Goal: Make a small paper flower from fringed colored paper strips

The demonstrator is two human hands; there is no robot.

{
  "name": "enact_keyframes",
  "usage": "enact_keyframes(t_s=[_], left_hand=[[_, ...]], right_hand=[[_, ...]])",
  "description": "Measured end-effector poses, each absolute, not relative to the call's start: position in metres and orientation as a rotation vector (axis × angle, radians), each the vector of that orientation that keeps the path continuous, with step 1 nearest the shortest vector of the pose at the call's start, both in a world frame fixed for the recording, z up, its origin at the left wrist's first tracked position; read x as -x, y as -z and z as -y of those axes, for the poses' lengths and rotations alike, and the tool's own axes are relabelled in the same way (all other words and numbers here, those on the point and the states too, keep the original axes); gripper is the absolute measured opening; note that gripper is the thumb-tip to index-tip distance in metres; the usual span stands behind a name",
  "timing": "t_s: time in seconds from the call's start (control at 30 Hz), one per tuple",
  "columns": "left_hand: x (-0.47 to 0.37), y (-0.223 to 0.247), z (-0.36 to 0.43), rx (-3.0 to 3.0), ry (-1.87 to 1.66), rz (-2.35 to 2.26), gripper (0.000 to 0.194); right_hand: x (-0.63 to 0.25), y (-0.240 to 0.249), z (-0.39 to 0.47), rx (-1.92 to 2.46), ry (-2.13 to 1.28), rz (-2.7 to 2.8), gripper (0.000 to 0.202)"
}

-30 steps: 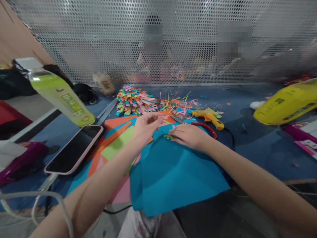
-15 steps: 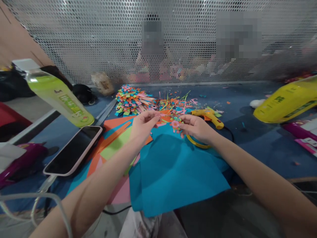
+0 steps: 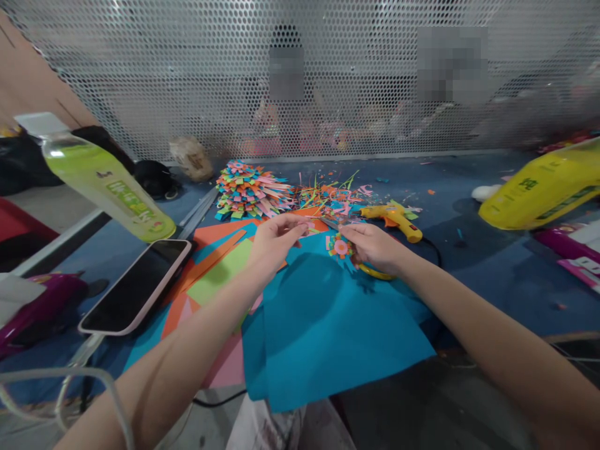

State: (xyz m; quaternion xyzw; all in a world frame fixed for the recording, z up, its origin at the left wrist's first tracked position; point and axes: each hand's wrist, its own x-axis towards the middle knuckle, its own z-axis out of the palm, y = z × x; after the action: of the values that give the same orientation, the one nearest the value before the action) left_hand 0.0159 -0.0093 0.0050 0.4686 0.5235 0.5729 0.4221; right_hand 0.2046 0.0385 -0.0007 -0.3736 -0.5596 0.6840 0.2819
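My right hand (image 3: 370, 245) is closed on a small paper flower (image 3: 340, 248) with a pink centre and a fringe of several colours. A thin grey metal tip (image 3: 330, 222) sticks out to the left of its fingers. Under that hand shows a yellow loop (image 3: 376, 273); whether tip and loop are one tool I cannot tell. My left hand (image 3: 276, 240) pinches thumb and finger together, and what lies between them is too small to make out. Both hands are above blue paper sheets (image 3: 337, 325). Behind them stands a fringed cone of coloured paper strips (image 3: 250, 192).
A yellow glue gun (image 3: 396, 220) lies beyond my right hand, near loose paper scraps (image 3: 332, 197). To the left are a phone (image 3: 135, 287) on a cable and a green bottle (image 3: 105, 181). A yellow bottle (image 3: 539, 194) lies right. A perforated metal screen (image 3: 187, 81) rises behind.
The paper flower has shifted slightly right and down with my right hand, and the grey metal tip now shows. My left hand has hardly moved.
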Motion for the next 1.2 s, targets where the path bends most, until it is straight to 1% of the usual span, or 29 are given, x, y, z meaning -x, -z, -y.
enact_keyframes(t_s=[0.13, 0.23, 0.3, 0.4, 0.43, 0.53, 0.77, 0.93, 1.1, 1.2], left_hand=[[-0.017, -0.006, 0.009, -1.189, -1.426, -1.320, 0.024], [-0.014, -0.003, 0.007, -1.189, -1.445, -1.311, 0.023], [-0.013, -0.001, 0.006, -1.200, -1.474, -1.307, 0.022], [-0.012, -0.002, 0.007, -1.221, -1.500, -1.293, 0.022], [-0.012, -0.003, 0.007, -1.228, -1.502, -1.285, 0.023], [-0.014, -0.010, 0.011, -1.274, -1.502, -1.263, 0.025], [-0.020, -0.021, 0.020, -1.367, -1.536, -1.293, 0.018], [-0.022, -0.018, 0.022, -1.382, -1.508, -1.272, 0.019], [-0.022, -0.017, 0.024, -1.418, -1.509, -1.214, 0.015], [-0.023, -0.019, 0.026, -1.431, -1.514, -1.219, 0.016]], right_hand=[[-0.205, -0.008, -0.035, 0.976, -1.951, 1.439, 0.027], [-0.207, -0.012, -0.034, 0.891, -1.974, 1.551, 0.024], [-0.209, -0.014, -0.034, 0.866, -1.911, 1.695, 0.020], [-0.211, -0.015, -0.033, 0.864, -1.757, 1.839, 0.035], [-0.211, -0.016, -0.033, 0.860, -1.712, 1.853, 0.036], [-0.212, -0.016, -0.032, 0.859, -1.597, 1.866, 0.031], [-0.212, -0.013, -0.030, 0.750, -1.352, 1.884, 0.026], [-0.213, -0.012, -0.027, 0.756, -1.380, 1.881, 0.028], [-0.213, -0.017, -0.026, 0.765, -1.220, 1.912, 0.025], [-0.212, -0.022, -0.024, 0.762, -1.295, 1.865, 0.026]])
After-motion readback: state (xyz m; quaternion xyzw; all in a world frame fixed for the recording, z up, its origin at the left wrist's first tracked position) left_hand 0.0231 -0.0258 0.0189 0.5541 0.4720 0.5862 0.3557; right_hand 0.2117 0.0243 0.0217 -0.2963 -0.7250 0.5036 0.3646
